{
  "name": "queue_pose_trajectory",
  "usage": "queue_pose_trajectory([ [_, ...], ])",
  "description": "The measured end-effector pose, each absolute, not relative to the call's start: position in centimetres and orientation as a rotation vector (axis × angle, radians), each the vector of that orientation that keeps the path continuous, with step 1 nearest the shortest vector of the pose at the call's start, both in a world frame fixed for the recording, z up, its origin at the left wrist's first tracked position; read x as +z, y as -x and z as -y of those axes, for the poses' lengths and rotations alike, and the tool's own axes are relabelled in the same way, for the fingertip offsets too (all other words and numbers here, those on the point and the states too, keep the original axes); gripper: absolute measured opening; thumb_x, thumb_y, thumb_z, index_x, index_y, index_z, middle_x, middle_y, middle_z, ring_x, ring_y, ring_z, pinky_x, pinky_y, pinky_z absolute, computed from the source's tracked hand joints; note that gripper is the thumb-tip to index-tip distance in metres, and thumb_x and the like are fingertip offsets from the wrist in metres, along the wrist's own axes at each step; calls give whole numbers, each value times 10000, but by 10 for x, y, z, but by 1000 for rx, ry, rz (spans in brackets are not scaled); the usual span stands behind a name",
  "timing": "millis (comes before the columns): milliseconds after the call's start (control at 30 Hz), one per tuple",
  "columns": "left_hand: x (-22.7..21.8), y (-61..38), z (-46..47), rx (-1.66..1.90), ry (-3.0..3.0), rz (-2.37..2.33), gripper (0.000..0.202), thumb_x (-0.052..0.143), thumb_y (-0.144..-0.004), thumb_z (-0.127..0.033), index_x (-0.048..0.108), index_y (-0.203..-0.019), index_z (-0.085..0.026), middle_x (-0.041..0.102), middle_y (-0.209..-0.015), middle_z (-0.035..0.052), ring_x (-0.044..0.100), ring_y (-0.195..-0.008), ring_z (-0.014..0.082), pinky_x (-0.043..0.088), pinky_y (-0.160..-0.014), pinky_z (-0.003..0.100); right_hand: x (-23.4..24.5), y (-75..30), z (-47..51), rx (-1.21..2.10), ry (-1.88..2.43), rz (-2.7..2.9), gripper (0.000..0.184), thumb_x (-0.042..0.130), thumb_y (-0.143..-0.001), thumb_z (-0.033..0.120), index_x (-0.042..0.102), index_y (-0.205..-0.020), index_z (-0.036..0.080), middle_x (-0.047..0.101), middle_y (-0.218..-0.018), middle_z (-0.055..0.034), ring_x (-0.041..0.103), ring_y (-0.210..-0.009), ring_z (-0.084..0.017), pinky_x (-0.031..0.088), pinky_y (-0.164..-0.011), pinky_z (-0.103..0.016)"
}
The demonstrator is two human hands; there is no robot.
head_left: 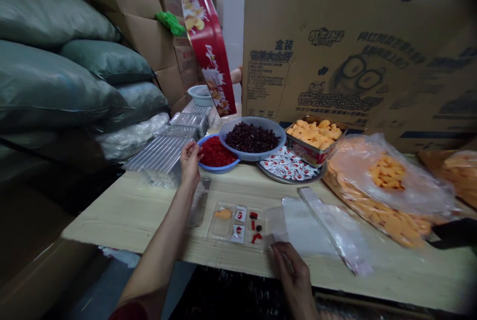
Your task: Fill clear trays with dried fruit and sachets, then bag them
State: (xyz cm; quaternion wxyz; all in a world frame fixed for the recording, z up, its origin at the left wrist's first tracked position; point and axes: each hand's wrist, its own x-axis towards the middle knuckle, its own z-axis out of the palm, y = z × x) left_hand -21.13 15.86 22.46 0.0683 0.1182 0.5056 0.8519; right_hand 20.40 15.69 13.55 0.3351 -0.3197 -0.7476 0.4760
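Note:
My left hand (191, 166) is closed in a pinch at the left rim of the blue bowl of red pieces (216, 153); what its fingertips hold, if anything, I cannot make out. In front of me lies a clear compartment tray (228, 243). It holds an orange piece (223, 214), two small white packets (239, 233), and several red and dark pieces (257, 237). My right hand (294, 270) is curled by the tray's right corner, thumb and finger close together beside a clear plastic sheet (278, 223). Whether they grip it is hard to see.
Behind stand a bowl of dark pieces (253, 137), a plate of white packets (292, 167) and a tin of orange pieces (316, 133). Stacked clear trays (160, 153) lie left, bagged orange pieces (387, 196) right. Another person's hand (236, 75) is behind an upright red tin (212, 54).

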Motion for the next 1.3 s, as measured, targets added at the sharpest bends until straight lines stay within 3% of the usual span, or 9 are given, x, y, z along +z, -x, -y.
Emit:
queue_pose_trajectory([
  [567,219,189,-158,2497,-344,-1521,412,741,-702,-163,598,-1087,-196,654,-1119,53,667,-808,90,524,-679,177,135,-213,-152,1289,855,1955,250,511,-1015,379,696,-1006,212,687,-1009,-52,657,-990,-175,491,-888,-223],
  [1300,202,180,-155,2497,-436,-1523,417,760,-711,-226,603,-1096,-199,633,-1186,81,660,-838,98,534,-729,209,131,-208,-157,1214,795,2045,231,510,-1017,342,689,-1007,196,684,-1006,-63,659,-970,-164,497,-867,-213],
])
